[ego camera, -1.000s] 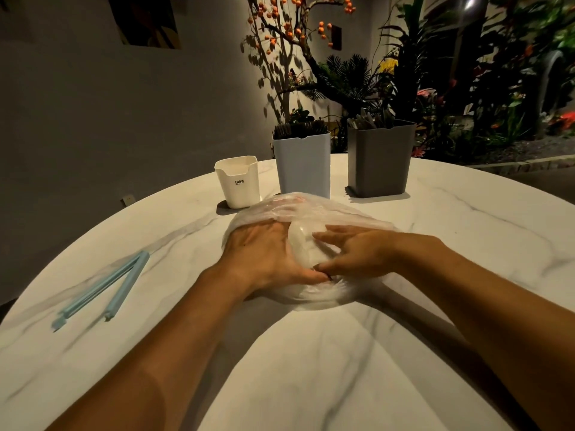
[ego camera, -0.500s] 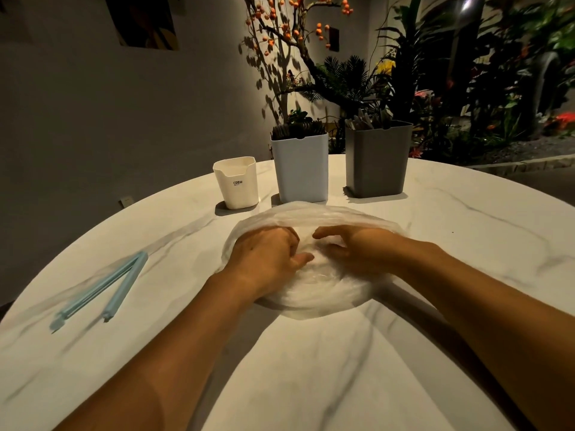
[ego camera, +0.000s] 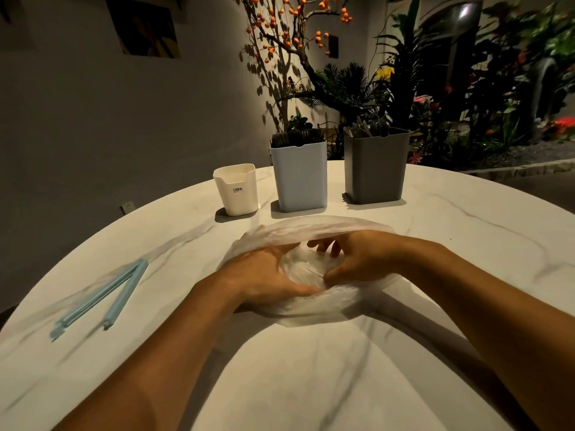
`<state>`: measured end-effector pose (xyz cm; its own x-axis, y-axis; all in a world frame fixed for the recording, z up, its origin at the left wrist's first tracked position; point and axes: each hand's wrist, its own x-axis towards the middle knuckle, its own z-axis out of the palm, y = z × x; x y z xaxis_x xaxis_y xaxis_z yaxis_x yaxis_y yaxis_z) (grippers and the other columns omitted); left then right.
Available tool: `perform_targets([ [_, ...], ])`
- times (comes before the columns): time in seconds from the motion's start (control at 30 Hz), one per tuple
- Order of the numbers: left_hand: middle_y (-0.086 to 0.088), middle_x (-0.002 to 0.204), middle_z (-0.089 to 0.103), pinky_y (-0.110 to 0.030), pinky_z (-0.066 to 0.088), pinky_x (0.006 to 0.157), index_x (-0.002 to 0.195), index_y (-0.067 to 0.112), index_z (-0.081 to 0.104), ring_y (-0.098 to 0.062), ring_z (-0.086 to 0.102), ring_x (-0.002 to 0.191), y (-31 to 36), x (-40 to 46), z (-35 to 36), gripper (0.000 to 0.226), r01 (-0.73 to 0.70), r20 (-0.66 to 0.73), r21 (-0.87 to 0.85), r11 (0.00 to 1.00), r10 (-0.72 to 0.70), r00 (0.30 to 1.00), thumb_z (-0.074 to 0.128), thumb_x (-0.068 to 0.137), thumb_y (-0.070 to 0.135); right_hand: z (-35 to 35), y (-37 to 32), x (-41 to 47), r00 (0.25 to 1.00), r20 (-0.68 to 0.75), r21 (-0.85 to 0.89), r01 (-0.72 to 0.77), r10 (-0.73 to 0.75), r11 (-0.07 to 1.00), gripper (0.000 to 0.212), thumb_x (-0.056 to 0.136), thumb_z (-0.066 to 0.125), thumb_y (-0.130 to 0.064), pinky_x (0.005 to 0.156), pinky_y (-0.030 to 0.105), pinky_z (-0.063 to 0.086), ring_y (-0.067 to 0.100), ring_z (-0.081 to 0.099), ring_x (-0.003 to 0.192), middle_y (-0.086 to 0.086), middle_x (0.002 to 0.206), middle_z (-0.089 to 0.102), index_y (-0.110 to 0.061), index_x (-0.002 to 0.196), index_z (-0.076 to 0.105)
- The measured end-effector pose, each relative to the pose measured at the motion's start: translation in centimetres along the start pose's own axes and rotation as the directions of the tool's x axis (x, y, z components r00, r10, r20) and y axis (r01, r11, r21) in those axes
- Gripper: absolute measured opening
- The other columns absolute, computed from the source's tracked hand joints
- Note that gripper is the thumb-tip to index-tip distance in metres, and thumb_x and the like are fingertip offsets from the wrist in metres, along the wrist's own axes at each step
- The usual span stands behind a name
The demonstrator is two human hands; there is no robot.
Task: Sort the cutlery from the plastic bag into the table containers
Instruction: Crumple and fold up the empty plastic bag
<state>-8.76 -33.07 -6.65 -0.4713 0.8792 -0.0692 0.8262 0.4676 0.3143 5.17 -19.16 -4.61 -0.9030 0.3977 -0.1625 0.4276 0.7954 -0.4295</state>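
A clear plastic bag (ego camera: 314, 230) lies crumpled in the middle of the white marble table (ego camera: 311, 368). My left hand (ego camera: 261, 275) grips the bag's left rim and my right hand (ego camera: 357, 259) grips its right rim, with the mouth held apart between them. Inside the opening only crinkled plastic shows; no cutlery is visible there. Behind the bag stand three containers: a small white cup (ego camera: 237, 189), a taller pale blue bin (ego camera: 300, 177) with dark cutlery tips, and a grey bin (ego camera: 375, 168) holding grey cutlery.
A light blue sealing clip (ego camera: 99, 298), opened into a V, lies on the table at the left. Potted plants and a branch with orange berries stand behind the table's far edge. A grey wall runs along the left.
Both hands have shifted from pressing on top of the bag to pulling its mouth apart, which is now wider. The far rim of the bag has lifted.
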Motion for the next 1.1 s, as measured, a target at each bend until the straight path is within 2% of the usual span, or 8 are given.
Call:
perform_targets([
  [0.13, 0.012, 0.157, 0.028, -0.037, 0.035, 0.114, 0.151, 0.05, 0.017, -0.019, 0.034, 0.139, -0.2, 0.3, 0.2, 0.115, 0.003, 0.067, 0.0, 1.0, -0.003, 0.998, 0.047, 0.048, 0.091, 0.5, 0.1, -0.1, 0.99, -0.128, -0.027, 0.052, -0.055, 0.998, 0.045, 0.092, 0.062, -0.045, 0.085, 0.013, 0.042, 0.006, 0.05, 0.099, -0.011, 0.126, 0.057, -0.033, 0.135, 0.051],
  [0.27, 0.016, 0.155, 0.031, -0.042, 0.037, 0.113, 0.148, 0.054, 0.02, -0.019, 0.036, 0.138, -0.3, 0.4, 0.4, 0.12, -0.01, 0.068, -0.046, 0.999, 0.013, 0.998, 0.05, 0.039, 0.098, 1.0, 0.1, 0.1, 0.942, -0.299, 0.039, 0.173, -0.153, 0.984, 0.025, 0.097, 0.057, -0.025, 0.064, 0.002, 0.039, 0.002, 0.052, 0.083, -0.016, 0.112, 0.06, -0.034, 0.119, 0.066],
  [0.47, 0.012, 0.155, 0.031, -0.035, 0.035, 0.111, 0.148, 0.052, 0.021, -0.018, 0.035, 0.138, -0.2, 0.3, -0.1, 0.093, -0.011, 0.076, -0.008, 1.0, 0.012, 0.997, 0.065, 0.07, 0.076, 0.8, 0.9, 0.8, 0.983, -0.183, -0.093, 0.015, -0.032, 0.996, 0.032, 0.099, 0.057, -0.025, 0.085, 0.014, 0.038, 0.007, 0.047, 0.1, -0.009, 0.127, 0.057, -0.033, 0.129, 0.06],
  [0.63, 0.012, 0.146, 0.043, -0.033, 0.04, 0.108, 0.147, 0.047, 0.026, -0.015, 0.044, 0.129, 0.0, 0.3, -0.1, 0.098, -0.015, 0.055, -0.05, 0.999, 0.018, 0.998, 0.071, 0.065, 0.075, 0.6, 0.8, 1.0, 0.988, -0.154, -0.109, -0.036, 0.019, 0.993, 0.035, 0.096, 0.061, -0.027, 0.088, 0.017, 0.037, 0.01, 0.045, 0.101, -0.011, 0.116, 0.053, -0.035, 0.13, 0.057],
  [0.73, 0.012, 0.138, 0.051, -0.032, 0.045, 0.102, 0.146, 0.041, 0.033, -0.012, 0.05, 0.117, 0.0, 0.4, 0.2, 0.099, 0.011, 0.055, -0.076, 0.997, -0.007, 0.998, 0.071, 0.062, 0.077, 0.5, 0.9, 0.9, 0.994, -0.105, -0.136, -0.014, 0.0, 0.991, 0.038, 0.097, 0.061, -0.024, 0.094, 0.02, 0.037, 0.009, 0.044, 0.103, -0.008, 0.126, 0.054, -0.032, 0.134, 0.053],
  [0.87, 0.012, 0.137, 0.052, -0.028, 0.045, 0.098, 0.143, 0.039, 0.037, -0.01, 0.05, 0.113, -0.2, 0.5, 0.2, 0.094, 0.012, 0.043, -0.093, 0.996, -0.008, 0.999, 0.07, 0.064, 0.077, 0.3, 1.4, 0.5, 0.993, -0.112, -0.077, 0.015, -0.024, 0.997, 0.039, 0.097, 0.059, -0.02, 0.089, 0.017, 0.041, 0.009, 0.048, 0.101, -0.007, 0.119, 0.056, -0.029, 0.135, 0.052],
  [1.0, 0.014, 0.145, 0.045, -0.03, 0.041, 0.107, 0.145, 0.047, 0.032, -0.012, 0.045, 0.128, -0.2, 0.7, 0.0, 0.093, -0.031, 0.03, -0.119, 0.992, 0.034, 0.999, 0.073, 0.064, 0.072, 0.5, 1.5, 0.5, 0.989, -0.143, -0.076, 0.021, -0.032, 0.997, 0.039, 0.095, 0.063, -0.02, 0.085, 0.014, 0.042, 0.009, 0.048, 0.098, -0.013, 0.109, 0.052, -0.031, 0.132, 0.052],
  [1.1, 0.016, 0.144, 0.046, -0.032, 0.041, 0.108, 0.144, 0.047, 0.034, -0.012, 0.045, 0.129, -0.2, 0.8, 0.0, 0.094, -0.046, 0.022, -0.134, 0.99, 0.049, 0.999, 0.076, 0.063, 0.07, 0.5, 1.4, 0.5, 0.982, -0.168, -0.088, 0.074, -0.088, 0.993, 0.04, 0.093, 0.066, -0.021, 0.069, 0.007, 0.041, 0.009, 0.051, 0.091, -0.015, 0.109, 0.051, -0.035, 0.128, 0.053],
])
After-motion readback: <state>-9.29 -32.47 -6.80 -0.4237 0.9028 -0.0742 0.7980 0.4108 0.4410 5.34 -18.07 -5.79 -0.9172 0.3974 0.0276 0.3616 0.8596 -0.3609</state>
